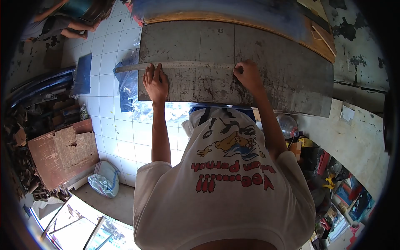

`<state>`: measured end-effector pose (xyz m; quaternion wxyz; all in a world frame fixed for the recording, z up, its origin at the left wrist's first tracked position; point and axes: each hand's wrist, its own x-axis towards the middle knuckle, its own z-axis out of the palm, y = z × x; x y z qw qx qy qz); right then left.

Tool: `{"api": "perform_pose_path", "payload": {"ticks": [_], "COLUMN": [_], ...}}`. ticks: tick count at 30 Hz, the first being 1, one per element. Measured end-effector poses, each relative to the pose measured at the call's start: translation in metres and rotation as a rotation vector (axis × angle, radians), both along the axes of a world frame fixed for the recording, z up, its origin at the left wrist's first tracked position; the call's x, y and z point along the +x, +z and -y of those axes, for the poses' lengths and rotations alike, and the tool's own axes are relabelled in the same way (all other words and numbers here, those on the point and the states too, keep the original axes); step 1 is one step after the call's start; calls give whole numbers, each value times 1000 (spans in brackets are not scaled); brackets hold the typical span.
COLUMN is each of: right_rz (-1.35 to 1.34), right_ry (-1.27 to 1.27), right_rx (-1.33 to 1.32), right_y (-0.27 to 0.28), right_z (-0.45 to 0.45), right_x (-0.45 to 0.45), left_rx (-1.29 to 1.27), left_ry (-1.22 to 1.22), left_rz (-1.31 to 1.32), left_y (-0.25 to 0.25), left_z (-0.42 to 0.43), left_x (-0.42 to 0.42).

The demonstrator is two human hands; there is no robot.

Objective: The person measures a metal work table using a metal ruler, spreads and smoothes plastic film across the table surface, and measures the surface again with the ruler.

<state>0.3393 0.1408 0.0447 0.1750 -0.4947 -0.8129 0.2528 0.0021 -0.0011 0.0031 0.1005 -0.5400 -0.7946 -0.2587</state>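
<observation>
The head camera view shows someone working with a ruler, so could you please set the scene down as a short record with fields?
Ruler: lying across the dark board, one end past its left edge
Left hand: fingers spread, fingertips on the ruler
Right hand: fingers curled at the ruler's right end; firm grip unclear
Dark board: scratched and stained
Floor: pale tiles, left of the board
Others nearby: another person, partly visible at upper left

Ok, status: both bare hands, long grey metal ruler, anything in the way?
Left hand across ruler. Right hand at its right end. Ruler overhangs left edge of scratched grey tabletop. No other object seen on ruler.
</observation>
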Motion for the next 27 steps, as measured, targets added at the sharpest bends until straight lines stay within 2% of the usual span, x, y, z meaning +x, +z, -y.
{"api": "perform_pose_path", "payload": {"ticks": [8,11,27], "right_rz": [-5,34,74], "right_ry": [103,47,7], "right_rx": [5,-122,40], "right_y": [0,0,0], "right_z": [2,2,6], "right_x": [-2,-2,-16], "left_rx": [-6,-3,9], "left_ry": [3,3,0], "left_rz": [0,1,5], "left_y": [1,-1,0], "left_z": [1,1,0], "left_x": [1,-1,-1]}}
